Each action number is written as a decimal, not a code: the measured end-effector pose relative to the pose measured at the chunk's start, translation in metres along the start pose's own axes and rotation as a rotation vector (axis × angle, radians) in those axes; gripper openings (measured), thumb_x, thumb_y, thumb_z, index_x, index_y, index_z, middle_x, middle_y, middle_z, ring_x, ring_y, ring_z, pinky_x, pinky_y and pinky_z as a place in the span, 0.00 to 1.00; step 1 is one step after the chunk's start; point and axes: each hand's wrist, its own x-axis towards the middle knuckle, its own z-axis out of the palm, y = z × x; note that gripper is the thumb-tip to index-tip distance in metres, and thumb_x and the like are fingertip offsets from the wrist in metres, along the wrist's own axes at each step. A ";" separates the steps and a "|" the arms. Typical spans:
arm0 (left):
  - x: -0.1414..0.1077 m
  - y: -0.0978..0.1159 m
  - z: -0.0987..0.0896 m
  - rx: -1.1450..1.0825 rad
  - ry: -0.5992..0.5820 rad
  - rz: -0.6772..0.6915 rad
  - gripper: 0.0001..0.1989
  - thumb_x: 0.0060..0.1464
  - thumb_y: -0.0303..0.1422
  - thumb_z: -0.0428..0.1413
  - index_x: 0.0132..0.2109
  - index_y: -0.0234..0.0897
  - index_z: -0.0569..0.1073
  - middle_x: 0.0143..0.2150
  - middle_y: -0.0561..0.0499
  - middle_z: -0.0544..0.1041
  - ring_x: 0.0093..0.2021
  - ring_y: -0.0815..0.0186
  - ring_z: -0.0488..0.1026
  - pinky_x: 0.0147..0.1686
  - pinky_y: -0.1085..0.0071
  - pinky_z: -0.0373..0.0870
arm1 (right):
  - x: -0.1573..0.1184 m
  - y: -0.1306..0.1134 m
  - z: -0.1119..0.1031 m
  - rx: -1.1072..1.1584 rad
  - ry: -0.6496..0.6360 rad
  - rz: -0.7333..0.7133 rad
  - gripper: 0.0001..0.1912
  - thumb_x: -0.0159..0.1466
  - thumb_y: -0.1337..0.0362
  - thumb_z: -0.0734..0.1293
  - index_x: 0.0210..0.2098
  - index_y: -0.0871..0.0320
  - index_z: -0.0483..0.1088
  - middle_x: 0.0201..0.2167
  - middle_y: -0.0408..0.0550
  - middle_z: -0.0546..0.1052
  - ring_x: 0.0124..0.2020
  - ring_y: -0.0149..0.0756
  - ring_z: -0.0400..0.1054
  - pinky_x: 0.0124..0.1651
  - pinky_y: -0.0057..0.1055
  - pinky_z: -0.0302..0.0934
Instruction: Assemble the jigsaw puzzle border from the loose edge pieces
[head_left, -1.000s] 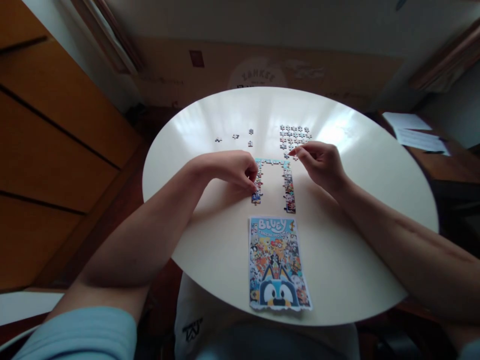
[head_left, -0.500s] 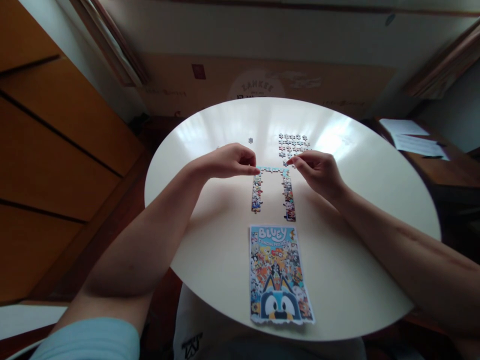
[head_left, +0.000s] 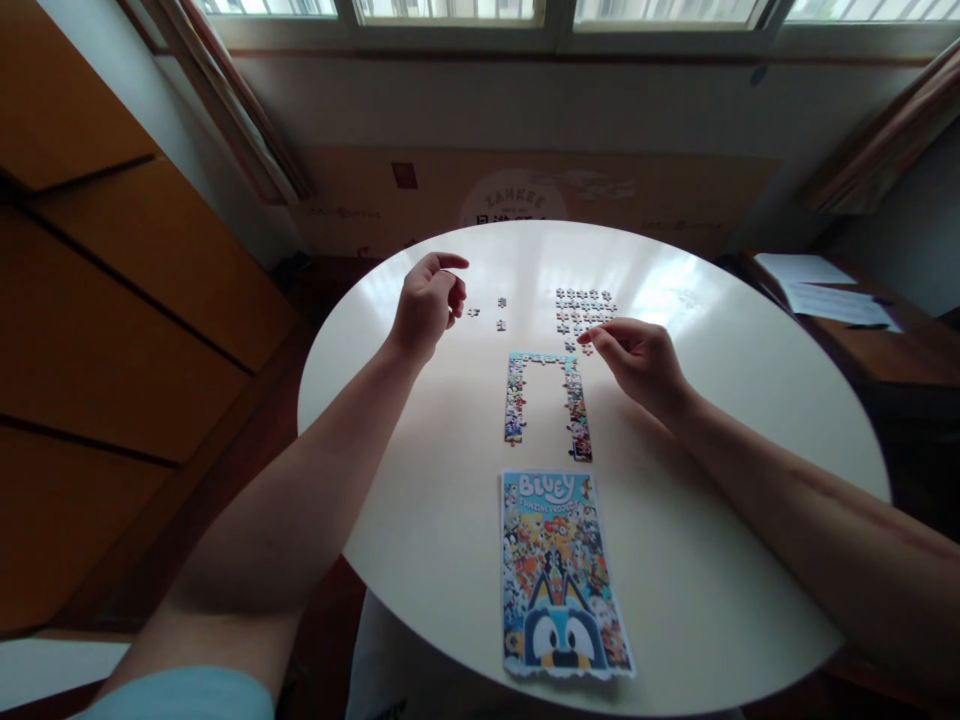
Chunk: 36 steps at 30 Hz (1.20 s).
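My left hand (head_left: 431, 302) is raised over the far left part of the table, its index finger stretched out and the others loosely curled. No puzzle piece shows in it. Loose puzzle pieces (head_left: 501, 325) lie just right of it. My right hand (head_left: 637, 358) has thumb and index fingertip close together at the near edge of the rows of loose puzzle pieces (head_left: 576, 305); whether a piece is between them is too small to tell. Below lies the partly joined puzzle border (head_left: 514, 400), a top edge with two sides and an open middle.
A torn-edged colour picture sheet (head_left: 559, 570) lies on the near side of the round white table (head_left: 420, 520). Papers (head_left: 832, 290) and pens rest on a brown side desk at right. Wooden cabinet doors (head_left: 90, 330) stand at left, a window behind.
My left hand has lifted away from the puzzle border's top left corner and moved left and farther off, its index finger now extended. My right hand stays by the loose pieces. The view has tilted up slightly.
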 end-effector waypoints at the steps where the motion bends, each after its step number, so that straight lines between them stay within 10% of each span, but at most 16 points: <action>1: 0.002 0.001 -0.003 -0.027 0.057 0.001 0.11 0.49 0.26 0.50 0.40 0.38 0.73 0.25 0.53 0.68 0.20 0.72 0.62 0.15 0.77 0.49 | 0.000 0.000 0.000 0.004 0.007 -0.002 0.14 0.65 0.60 0.64 0.33 0.58 0.82 0.29 0.48 0.82 0.32 0.38 0.75 0.36 0.35 0.65; 13: 0.026 -0.007 -0.040 0.036 0.443 0.019 0.14 0.34 0.23 0.49 0.32 0.38 0.67 0.28 0.55 0.68 0.24 0.72 0.64 0.21 0.78 0.57 | -0.003 0.008 0.007 0.024 0.006 0.000 0.14 0.67 0.58 0.66 0.35 0.57 0.82 0.32 0.50 0.83 0.33 0.42 0.76 0.35 0.36 0.66; 19: 0.023 -0.031 -0.039 0.660 0.089 0.025 0.15 0.46 0.24 0.53 0.42 0.37 0.77 0.41 0.47 0.79 0.40 0.63 0.75 0.42 0.69 0.73 | -0.003 0.005 0.008 -0.005 0.008 -0.020 0.14 0.68 0.58 0.65 0.35 0.56 0.82 0.32 0.50 0.82 0.34 0.42 0.76 0.36 0.37 0.67; 24: 0.016 -0.044 -0.034 1.111 -0.121 0.033 0.21 0.55 0.26 0.53 0.54 0.41 0.79 0.59 0.45 0.77 0.61 0.54 0.70 0.64 0.59 0.64 | -0.003 0.007 0.009 0.018 0.014 -0.008 0.14 0.68 0.57 0.65 0.35 0.56 0.82 0.32 0.50 0.82 0.34 0.42 0.76 0.36 0.37 0.68; 36: -0.002 -0.040 -0.004 1.337 -0.275 0.091 0.22 0.65 0.36 0.51 0.63 0.42 0.74 0.71 0.42 0.64 0.72 0.49 0.56 0.70 0.45 0.50 | -0.002 0.007 0.010 0.040 -0.003 -0.006 0.13 0.67 0.59 0.65 0.35 0.56 0.81 0.32 0.50 0.82 0.33 0.42 0.75 0.35 0.36 0.65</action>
